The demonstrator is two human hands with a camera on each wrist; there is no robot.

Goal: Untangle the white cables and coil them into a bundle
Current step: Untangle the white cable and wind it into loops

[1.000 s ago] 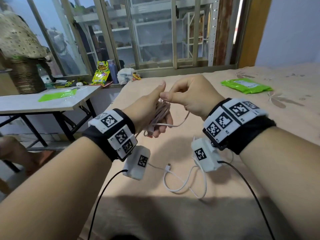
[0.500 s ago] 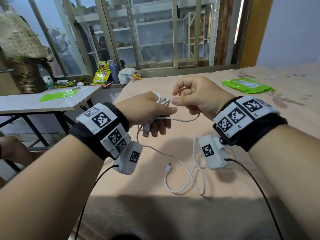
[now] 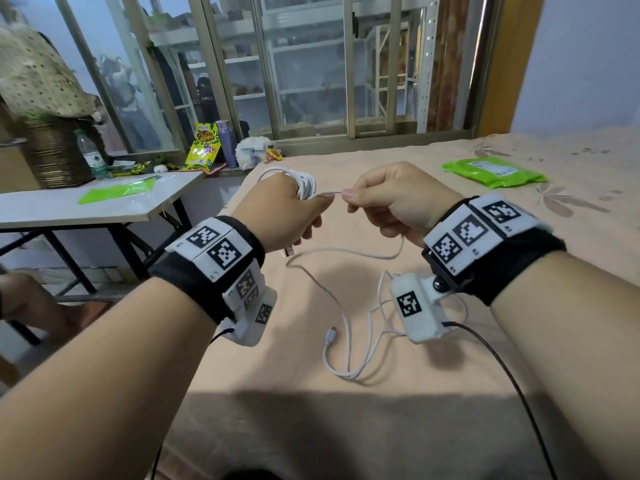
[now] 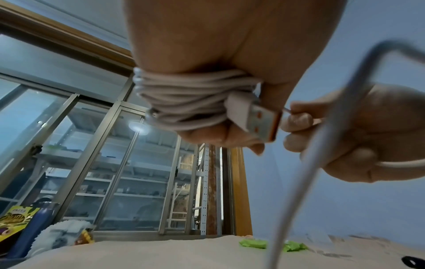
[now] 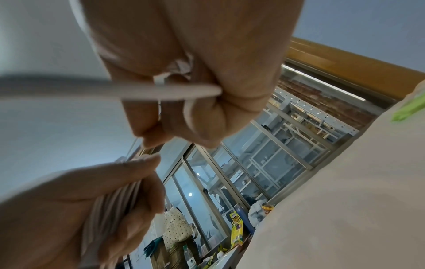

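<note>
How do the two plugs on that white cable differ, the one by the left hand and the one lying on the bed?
The USB plug is large, flat and metal-tipped with orange inside; the small plug is slim and rounded. The USB plug hangs in the air below the left hand, beside the coil; the small plug lies on the bed, untouched. Both have white housings.

A lived-in home bedroom. A bed with a peach floral sheet lies below a sliding window. On the sill behind the bed's head stand a snack packet and a flask; left of the bed, a folding table carries a water bottle and a wicker basket.
</note>
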